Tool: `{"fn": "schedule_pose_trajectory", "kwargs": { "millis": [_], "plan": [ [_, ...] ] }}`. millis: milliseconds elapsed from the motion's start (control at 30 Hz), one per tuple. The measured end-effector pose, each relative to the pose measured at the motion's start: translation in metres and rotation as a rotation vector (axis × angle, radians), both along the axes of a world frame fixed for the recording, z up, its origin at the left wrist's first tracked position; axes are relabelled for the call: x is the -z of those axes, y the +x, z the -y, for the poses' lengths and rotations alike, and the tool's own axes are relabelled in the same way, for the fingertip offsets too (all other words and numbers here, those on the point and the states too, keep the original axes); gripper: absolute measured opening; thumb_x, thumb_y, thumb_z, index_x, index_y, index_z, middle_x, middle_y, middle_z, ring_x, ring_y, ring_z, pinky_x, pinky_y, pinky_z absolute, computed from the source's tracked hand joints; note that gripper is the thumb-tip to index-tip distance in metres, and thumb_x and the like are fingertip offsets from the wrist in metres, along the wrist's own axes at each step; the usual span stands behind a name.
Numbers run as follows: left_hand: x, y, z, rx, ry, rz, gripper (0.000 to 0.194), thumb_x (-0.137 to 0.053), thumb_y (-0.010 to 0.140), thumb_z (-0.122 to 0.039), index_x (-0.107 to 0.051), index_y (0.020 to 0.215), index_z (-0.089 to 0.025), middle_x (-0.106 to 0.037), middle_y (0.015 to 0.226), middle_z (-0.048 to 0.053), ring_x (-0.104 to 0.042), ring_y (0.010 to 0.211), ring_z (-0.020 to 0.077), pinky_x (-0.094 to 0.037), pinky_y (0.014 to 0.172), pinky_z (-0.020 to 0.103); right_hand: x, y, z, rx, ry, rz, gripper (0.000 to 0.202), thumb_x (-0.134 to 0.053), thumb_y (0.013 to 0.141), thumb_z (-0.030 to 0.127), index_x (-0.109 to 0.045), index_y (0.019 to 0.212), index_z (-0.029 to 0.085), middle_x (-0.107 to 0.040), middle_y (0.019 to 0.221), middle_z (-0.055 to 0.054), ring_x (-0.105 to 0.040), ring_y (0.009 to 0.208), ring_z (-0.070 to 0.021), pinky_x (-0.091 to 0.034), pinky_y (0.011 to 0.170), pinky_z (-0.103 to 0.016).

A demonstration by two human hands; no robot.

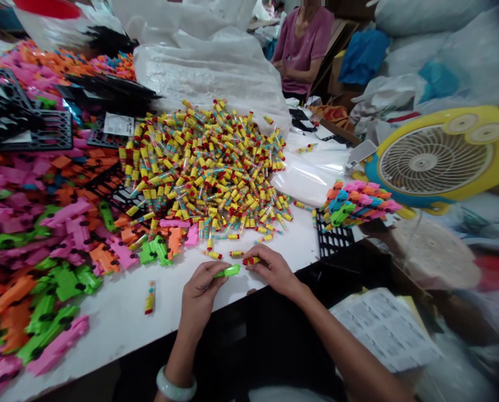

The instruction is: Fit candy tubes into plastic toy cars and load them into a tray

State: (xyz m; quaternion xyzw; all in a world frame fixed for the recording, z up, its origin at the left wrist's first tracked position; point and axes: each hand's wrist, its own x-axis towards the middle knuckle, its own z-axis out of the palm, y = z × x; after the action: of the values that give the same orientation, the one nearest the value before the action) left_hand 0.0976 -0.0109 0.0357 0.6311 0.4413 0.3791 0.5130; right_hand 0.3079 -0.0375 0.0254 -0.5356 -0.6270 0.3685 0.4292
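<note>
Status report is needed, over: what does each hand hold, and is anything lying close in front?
Left hand: holding green toy piece. Right hand: holding yellow-and-red tube. Close in front: loose tubes on white table.

L hand (200, 286) holds green toy (232, 271), R hand (276, 270) yel./red tube (251, 261), nr tube pile (207, 167).

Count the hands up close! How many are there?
2: the left hand, holding a green toy piece, and the right hand beside it, holding a yellow-and-red tube, both over the table. Farther back, a person in pink has hands too blurry to count.
</note>
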Motion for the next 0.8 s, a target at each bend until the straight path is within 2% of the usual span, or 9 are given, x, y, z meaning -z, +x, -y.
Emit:
{"fn": "schedule_pose_trajectory", "kwargs": {
  "millis": [200,567,667,800],
  "plan": [
    [0.0009,0.0006,0.0008,-0.021,0.009,0.013,0.020,-0.065,0.081,-0.032,-0.074,0.099,-0.028,-0.066,0.106,0.005,-0.060,0.105,0.0224,-0.048,0.095,0.034,-0.0019,-0.0007,-0.0009,-0.002,-0.001,0.007,0.017,-0.061,0.084,0.016,-0.065,0.099,0.022,-0.063,0.093,-0.002,-0.058,0.089,-0.0145,-0.045,0.082,-0.028],
    [-0.0005,-0.0005,0.0010,-0.017,0.011,-0.010,0.021,-0.063,0.082,-0.033,-0.074,0.099,-0.028,-0.065,0.108,0.005,-0.059,0.107,0.0225,-0.047,0.098,0.035,0.0007,-0.0007,0.0001,0.014,-0.020,-0.007,0.015,-0.062,0.086,0.026,-0.065,0.099,0.023,-0.064,0.095,-0.003,-0.059,0.090,-0.0151,-0.046,0.080,-0.029],
    [-0.0005,-0.0001,0.0017,-0.033,-0.010,-0.007,0.022,-0.064,0.081,-0.035,-0.074,0.099,-0.027,-0.066,0.107,0.005,-0.060,0.106,0.0221,-0.046,0.097,0.034,0.0008,-0.0013,0.0005,0.086,-0.066,-0.091,0.018,-0.062,0.086,0.032,-0.064,0.100,0.023,-0.064,0.097,-0.003,-0.060,0.090,-0.0149,-0.048,0.080,-0.029],
    [0.0011,-0.0003,0.0026,-0.116,-0.041,-0.042,0.031,-0.067,0.078,-0.042,-0.071,0.104,-0.025,-0.067,0.105,0.005,-0.060,0.103,0.0229,-0.048,0.094,0.035,0.0019,-0.0028,0.0016,0.182,-0.170,-0.383,0.027,-0.059,0.086,0.043,-0.055,0.103,0.022,-0.065,0.089,-0.002,-0.063,0.075,-0.0136,-0.051,0.070,-0.029]
  ]
}}
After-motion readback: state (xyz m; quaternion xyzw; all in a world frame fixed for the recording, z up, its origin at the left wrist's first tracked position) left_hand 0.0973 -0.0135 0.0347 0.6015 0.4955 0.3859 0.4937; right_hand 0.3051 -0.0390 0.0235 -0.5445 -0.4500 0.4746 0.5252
